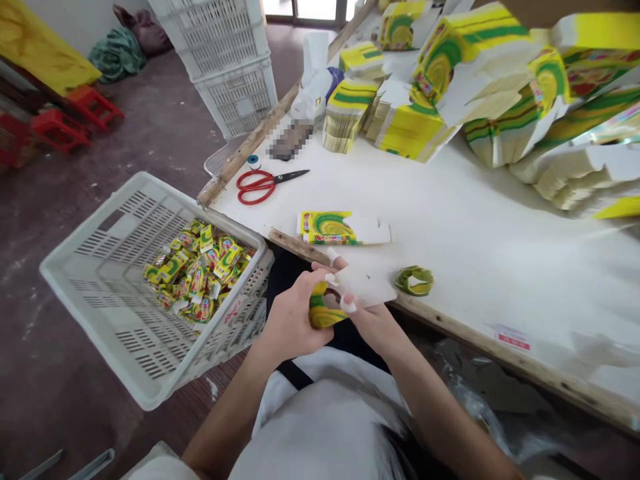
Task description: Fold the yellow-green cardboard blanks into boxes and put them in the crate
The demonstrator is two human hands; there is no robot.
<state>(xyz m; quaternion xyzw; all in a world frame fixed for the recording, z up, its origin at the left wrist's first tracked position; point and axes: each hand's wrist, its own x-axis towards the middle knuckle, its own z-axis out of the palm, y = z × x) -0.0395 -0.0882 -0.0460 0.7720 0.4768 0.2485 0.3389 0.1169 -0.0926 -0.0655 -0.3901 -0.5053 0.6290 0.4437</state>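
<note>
Close to my body at the table's edge, my left hand (295, 317) is closed round a yellow-and-green printed carton (327, 317). My right hand (373, 323) grips the carton's white part from the other side, its thumb pressed on top. White coverings wrap some of my fingertips. Just beyond my hands lies another flattened carton (330, 228), printed side up with a white flap to the right. A small green ring-shaped coil (414, 280) rests to the right of my hands.
Left of the table, a white plastic crate (120, 347) holds many small yellow-green boxes (200, 267). Red-handled scissors (257, 187) lie on the white table (450, 227). Stacked cartons (410, 127) crowd its far side. White crates (235, 87) and red stools (63, 130) stand beyond.
</note>
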